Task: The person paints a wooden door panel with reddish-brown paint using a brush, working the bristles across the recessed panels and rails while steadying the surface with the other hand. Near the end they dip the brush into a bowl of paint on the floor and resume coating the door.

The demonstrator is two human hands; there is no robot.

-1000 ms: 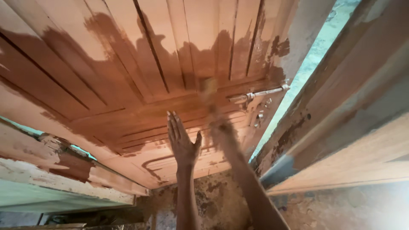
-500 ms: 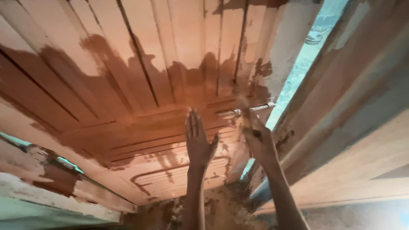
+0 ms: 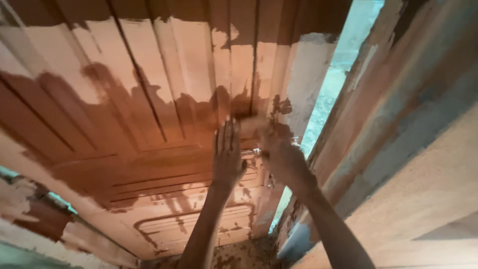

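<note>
The left hand (image 3: 228, 154) lay flat and open against the half-stained panelled wooden door (image 3: 149, 149), holding nothing. The right hand (image 3: 281, 157), blurred, gripped something near the door's edge; whether a brush (image 3: 249, 124), I couldn't tell. The door seemed heavy, stiff, wet-slick; bare wood offered safer purchase.

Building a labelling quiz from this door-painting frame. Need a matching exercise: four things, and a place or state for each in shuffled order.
Column 1:
1. left hand
2. right hand
3. wooden door
4. door gap

Column 2:
A. partly coated reddish brown, partly pale
B. motion-blurred beside the door edge
C. flat, fingers spread, on the door
D. narrow bright strip right of the door

Pairs: 1-C, 2-B, 3-A, 4-D
</note>
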